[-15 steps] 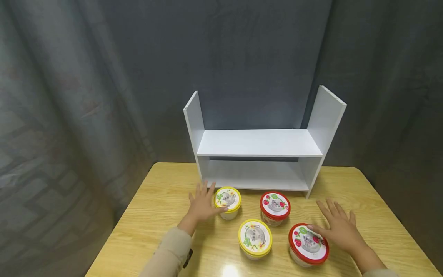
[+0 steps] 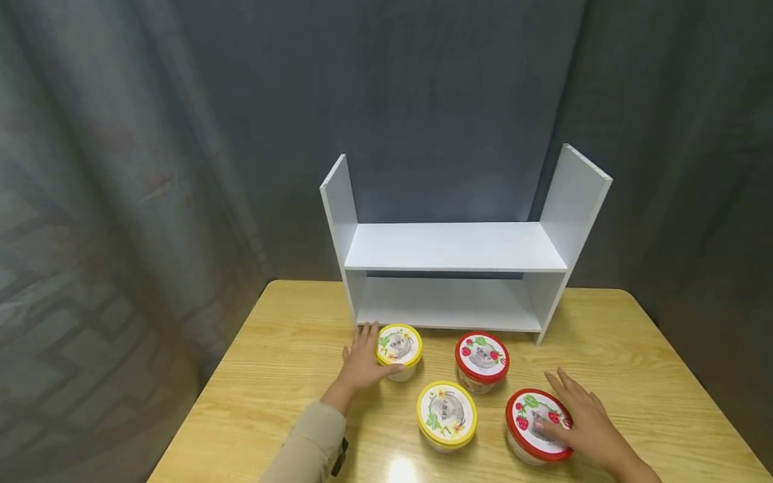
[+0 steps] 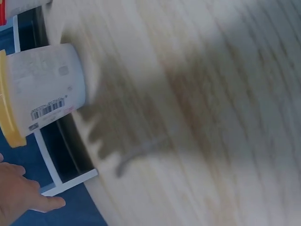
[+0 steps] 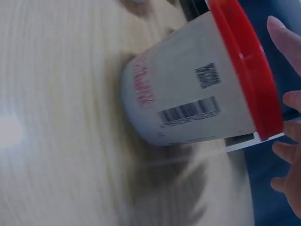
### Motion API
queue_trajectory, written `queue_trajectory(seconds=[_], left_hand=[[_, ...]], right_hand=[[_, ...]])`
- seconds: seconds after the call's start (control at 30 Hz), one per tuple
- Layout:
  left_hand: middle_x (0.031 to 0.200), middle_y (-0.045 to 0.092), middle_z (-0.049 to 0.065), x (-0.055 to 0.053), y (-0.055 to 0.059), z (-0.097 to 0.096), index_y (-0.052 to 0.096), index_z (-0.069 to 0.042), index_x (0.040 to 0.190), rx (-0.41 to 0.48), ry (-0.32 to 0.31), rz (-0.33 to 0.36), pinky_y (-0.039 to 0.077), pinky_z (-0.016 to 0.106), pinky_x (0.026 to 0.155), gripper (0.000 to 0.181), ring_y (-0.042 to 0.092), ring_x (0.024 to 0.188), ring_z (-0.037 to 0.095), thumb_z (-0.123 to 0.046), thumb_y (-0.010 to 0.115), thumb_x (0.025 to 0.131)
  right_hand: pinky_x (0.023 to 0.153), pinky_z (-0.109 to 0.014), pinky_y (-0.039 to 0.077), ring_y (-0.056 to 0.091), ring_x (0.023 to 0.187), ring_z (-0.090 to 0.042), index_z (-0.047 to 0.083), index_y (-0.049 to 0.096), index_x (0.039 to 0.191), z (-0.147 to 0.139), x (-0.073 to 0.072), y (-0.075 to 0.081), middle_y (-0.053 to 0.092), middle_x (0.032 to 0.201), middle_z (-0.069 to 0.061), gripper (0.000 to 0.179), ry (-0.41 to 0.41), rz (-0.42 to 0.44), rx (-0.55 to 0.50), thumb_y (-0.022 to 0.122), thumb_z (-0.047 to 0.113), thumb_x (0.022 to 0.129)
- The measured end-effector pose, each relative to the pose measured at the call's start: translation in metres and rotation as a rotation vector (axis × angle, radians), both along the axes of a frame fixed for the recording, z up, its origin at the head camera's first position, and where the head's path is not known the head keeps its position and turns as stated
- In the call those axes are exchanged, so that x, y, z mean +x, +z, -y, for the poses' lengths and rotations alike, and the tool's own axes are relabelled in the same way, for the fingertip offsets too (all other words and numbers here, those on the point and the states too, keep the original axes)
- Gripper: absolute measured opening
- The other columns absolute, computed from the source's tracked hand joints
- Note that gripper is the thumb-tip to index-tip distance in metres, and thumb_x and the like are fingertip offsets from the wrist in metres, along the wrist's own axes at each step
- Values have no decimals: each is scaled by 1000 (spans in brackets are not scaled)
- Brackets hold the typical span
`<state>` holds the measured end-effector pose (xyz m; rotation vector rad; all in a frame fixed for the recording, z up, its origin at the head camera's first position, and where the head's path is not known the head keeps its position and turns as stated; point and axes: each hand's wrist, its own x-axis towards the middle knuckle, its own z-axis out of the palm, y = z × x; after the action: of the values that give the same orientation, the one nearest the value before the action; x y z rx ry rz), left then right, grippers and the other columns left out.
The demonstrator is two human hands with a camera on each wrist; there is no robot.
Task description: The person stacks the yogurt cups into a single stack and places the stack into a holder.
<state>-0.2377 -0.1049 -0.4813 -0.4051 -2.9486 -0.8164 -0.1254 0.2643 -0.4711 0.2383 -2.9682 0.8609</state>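
Note:
My left hand (image 2: 360, 367) is beside the back yellow-lidded tub (image 2: 399, 345), its fingers extended at the tub's left and the thumb reaching toward its front. In the left wrist view a gap shows between that hand (image 3: 21, 195) and the tub (image 3: 47, 89). The thumb of my right hand (image 2: 588, 426) overlaps the lid of the front red-lidded tub (image 2: 539, 424). Spread fingers show near the red lid (image 4: 251, 70) in the right wrist view; contact cannot be told. Another yellow-lidded tub (image 2: 446, 414) and another red-lidded tub (image 2: 481, 359) stand between the hands.
Behind the tubs stands a white two-level shelf (image 2: 455, 247) with tall side panels. The wooden table (image 2: 290, 342) carries everything, and grey curtains (image 2: 447, 114) hang around its back and sides.
My right hand has moved down and left, closer over the front red-lidded tub. The left hand has shifted slightly right toward the back yellow-lidded tub. The tubs stay in place.

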Motion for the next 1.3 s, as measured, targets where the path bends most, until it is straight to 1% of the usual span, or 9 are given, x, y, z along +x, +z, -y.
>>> queue_trajectory(seconds=[0.1,0.23,0.37,0.63,0.83,0.93,1.07,1.17,1.3], left_hand=[[141,15,15,0,-5,-1,15,-8,138,54,13,8,11,66,91,109,8,126,38,-67,60,58],[142,14,11,-2,-13,-2,14,-9,138,144,11,26,12,64,93,109,9,127,35,-61,65,58],[141,16,12,-2,-18,-4,14,-7,138,238,-1,36,13,61,95,107,11,126,36,-53,70,59],[140,18,15,-2,-22,-9,16,-4,137,380,0,75,15,58,96,102,14,126,34,-36,75,61],[139,21,17,-1,-25,-9,18,-4,137,411,12,84,17,56,97,100,17,125,36,-40,74,62],[138,22,17,-1,-26,-9,20,-3,136,425,18,81,17,54,98,100,18,125,35,-41,74,61],[138,23,16,-1,-27,-10,21,-3,136,443,31,81,18,51,99,100,20,124,34,-42,74,60],[137,23,18,-1,-28,-10,21,-3,136,461,36,81,19,52,98,100,21,124,35,-40,74,60],[137,24,20,0,-28,-11,22,-3,136,512,37,76,20,53,97,99,23,123,37,-37,76,60]], right_hand=[[84,-68,19,24,111,-52,-1,33,128,1,3,-4,24,129,-34,88,10,20,-31,68,46,64],[76,-67,30,28,110,-49,-1,32,129,2,10,-8,26,129,-32,86,20,32,-41,69,43,65],[79,-65,31,26,113,-48,-2,28,131,2,15,-8,23,132,-30,90,-7,132,-76,68,44,66],[85,-61,30,26,115,-45,0,19,135,1,21,-7,22,134,-28,102,-46,263,-180,74,41,59],[84,-61,31,27,115,-46,2,13,137,-2,21,-11,21,133,-29,105,-40,290,-221,75,36,59],[85,-60,32,27,115,-44,6,12,138,-1,21,-13,22,133,-29,107,-70,317,-253,76,37,58],[86,-59,31,27,114,-42,10,10,139,0,20,-15,22,133,-28,110,-138,370,-307,78,37,56],[87,-59,30,26,114,-40,10,9,139,1,19,-15,21,133,-27,113,-180,395,-329,78,39,54],[89,-59,29,27,113,-40,7,9,138,4,19,-12,22,132,-27,111,-202,391,-336,77,39,57]])
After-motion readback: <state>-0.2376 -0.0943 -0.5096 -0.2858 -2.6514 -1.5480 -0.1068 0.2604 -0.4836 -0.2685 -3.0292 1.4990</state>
